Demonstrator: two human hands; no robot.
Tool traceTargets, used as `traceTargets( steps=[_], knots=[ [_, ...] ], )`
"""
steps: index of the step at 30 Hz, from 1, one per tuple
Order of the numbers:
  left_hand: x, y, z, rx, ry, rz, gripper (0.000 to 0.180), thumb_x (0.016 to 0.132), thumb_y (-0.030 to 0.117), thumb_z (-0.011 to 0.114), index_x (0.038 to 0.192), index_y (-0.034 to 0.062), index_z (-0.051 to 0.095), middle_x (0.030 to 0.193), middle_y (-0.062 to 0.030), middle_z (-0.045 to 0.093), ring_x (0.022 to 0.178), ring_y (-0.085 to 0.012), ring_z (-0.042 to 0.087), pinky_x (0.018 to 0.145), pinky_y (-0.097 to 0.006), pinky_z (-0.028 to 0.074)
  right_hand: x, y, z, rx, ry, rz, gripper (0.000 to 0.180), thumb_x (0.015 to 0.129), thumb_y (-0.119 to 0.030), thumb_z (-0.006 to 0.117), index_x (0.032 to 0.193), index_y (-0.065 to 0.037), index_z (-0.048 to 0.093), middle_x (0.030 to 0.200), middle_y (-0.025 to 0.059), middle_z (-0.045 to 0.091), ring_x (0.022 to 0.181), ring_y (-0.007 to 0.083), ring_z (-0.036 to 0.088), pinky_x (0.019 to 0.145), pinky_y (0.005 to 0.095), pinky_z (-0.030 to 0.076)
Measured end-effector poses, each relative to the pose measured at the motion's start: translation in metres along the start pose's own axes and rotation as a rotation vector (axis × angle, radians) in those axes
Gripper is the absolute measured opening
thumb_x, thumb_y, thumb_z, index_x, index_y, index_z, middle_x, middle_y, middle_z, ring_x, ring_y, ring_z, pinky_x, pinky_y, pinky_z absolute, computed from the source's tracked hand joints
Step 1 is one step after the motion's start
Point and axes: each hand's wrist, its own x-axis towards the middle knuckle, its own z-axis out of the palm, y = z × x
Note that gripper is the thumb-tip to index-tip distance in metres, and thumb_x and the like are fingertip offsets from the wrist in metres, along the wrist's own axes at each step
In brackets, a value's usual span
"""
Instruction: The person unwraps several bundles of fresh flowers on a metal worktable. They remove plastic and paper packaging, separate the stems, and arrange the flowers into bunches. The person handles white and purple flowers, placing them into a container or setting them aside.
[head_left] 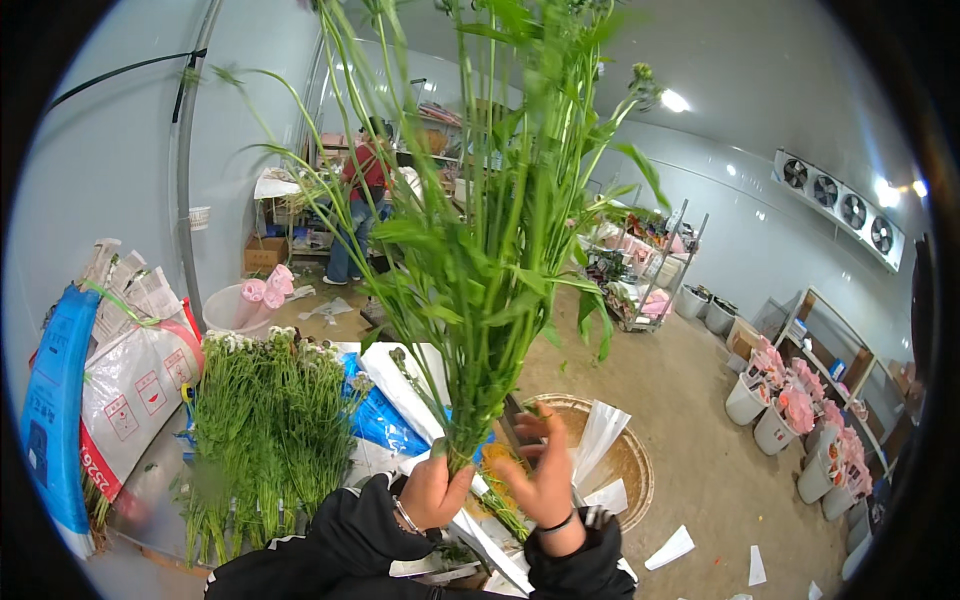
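A tall bunch of green flower stems (485,310) stands upright in front of me, its tops running past the upper edge of the view. My left hand (432,494) grips it low down, fingers closed round the lower stems. Just right of the bunch my right hand (545,470) is open, fingers spread and holding nothing. More cut stems (508,512) lie on the bench between my wrists. To the left lies a heap of green stems with small whitish flowers (270,430). White paper (400,380) and blue plastic sheeting (385,425) lie behind my left hand.
A large round tan basin (645,470) is at right, with paper scraps on the floor. Wrapped bundles (140,375) lean at far left near a tub (235,308). Pink flower buckets (775,430) line the right side. A person (362,190) stands at the back.
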Motion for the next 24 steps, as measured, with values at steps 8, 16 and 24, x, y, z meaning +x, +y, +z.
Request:
traceTargets(
  steps=[8, 16, 24],
  knots=[
    [-0.004, -0.019, -0.011, -0.052, -0.037, 0.030, 0.051, 0.073, 0.007, 0.066, 0.116, -0.0020, 0.041, 0.098, -0.0166, 0.056, 0.084, -0.0248, 0.059, 0.073, -0.033, 0.046, 0.026, -0.021, 0.039, 0.083, -0.200, -0.099, 0.077, 0.070, -0.021, 0.072, 0.125, 0.006, 0.026, 0.103, 0.0187, 0.053, 0.086, 0.0255, 0.058, 0.071, 0.0310, 0.047],
    [-0.012, -0.006, -0.035, -0.932, -0.345, -0.410, 0.046, 0.079, 0.006, 0.054, 0.119, 0.0028, 0.032, 0.067, -0.0078, 0.047, 0.046, -0.0115, 0.044, 0.043, -0.025, 0.036, 0.037, 0.038, 0.071, 0.558, -0.012, -0.003, 0.023, 0.091, -0.016, 0.037, 0.102, 0.001, 0.048, 0.071, 0.0043, 0.050, 0.056, 0.0118, 0.045, 0.047, 0.0251, 0.032],
    [-0.043, -0.038, -0.072, -0.691, 0.031, -0.355, 0.058, 0.084, 0.005, 0.053, 0.134, 0.0076, 0.023, 0.067, 0.0026, 0.043, 0.046, -0.0045, 0.037, 0.041, -0.021, 0.030, -0.046, 0.047, 0.135, 0.205, -0.273, -0.002, 0.022, 0.084, -0.014, 0.049, 0.067, 0.000, 0.048, 0.053, 0.0170, 0.044, 0.044, 0.0294, 0.044, 0.042, 0.0346, 0.032]
  ],
)
